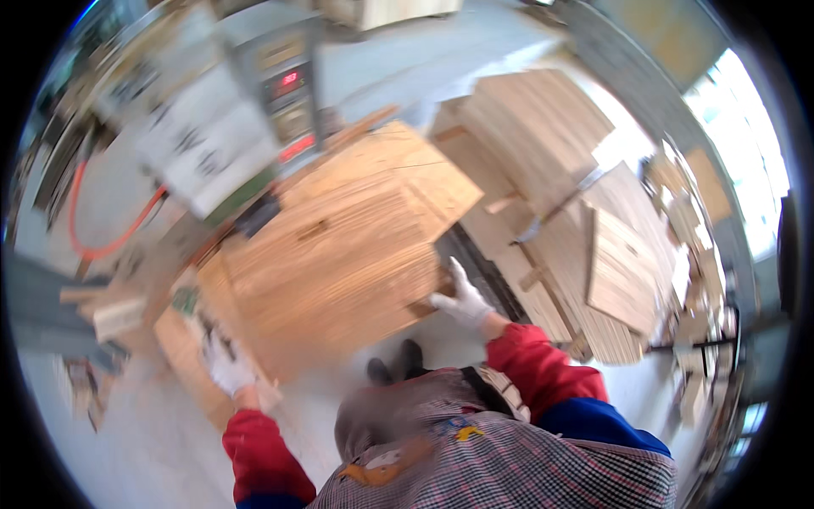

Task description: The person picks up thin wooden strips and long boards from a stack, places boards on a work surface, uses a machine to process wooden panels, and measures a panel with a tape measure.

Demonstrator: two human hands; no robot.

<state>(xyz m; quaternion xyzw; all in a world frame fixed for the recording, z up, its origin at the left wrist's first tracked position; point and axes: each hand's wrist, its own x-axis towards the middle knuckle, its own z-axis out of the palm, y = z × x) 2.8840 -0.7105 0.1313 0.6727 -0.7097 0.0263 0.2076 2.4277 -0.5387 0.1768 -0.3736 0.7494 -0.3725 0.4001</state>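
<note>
In front of me, a stack of light-brown wooden panels (335, 246) lies on a wooden board worktop (432, 182); the top panel has a small dark slot. My right hand (465, 304), in a white glove, is at the stack's right end, thumb and fingers apart, next to a brown wood edge. My left hand (227, 366), also gloved, is low on the left over a narrow wooden board (182, 352). Its fingers are smeared by motion beside a small dark and green object (185, 301), and I cannot make out whether they grip anything.
Behind the worktop stands a grey machine (275, 72) with a red lit display and a white panel (203, 140). An orange hose (110, 254) loops at left. Stacked wood panels (538, 127) stand at right, with a loose panel (626, 271) on top. Wood offcuts (119, 318) lie at left.
</note>
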